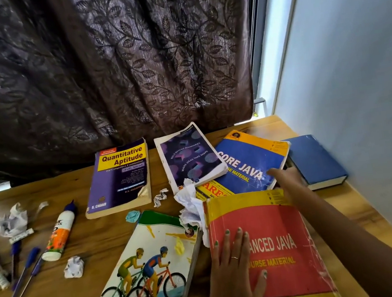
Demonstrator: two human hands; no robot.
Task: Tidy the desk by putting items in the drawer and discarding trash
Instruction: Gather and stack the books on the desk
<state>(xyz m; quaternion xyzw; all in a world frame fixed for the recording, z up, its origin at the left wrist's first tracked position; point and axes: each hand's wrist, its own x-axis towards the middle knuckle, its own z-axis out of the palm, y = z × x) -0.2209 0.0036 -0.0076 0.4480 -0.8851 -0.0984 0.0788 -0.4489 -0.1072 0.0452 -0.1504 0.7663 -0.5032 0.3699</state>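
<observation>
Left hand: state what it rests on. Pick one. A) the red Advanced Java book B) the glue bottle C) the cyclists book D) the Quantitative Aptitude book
A: the left hand lies flat, fingers straight, on the red cover of the Advanced Java book, apart from the other three things.
</observation>
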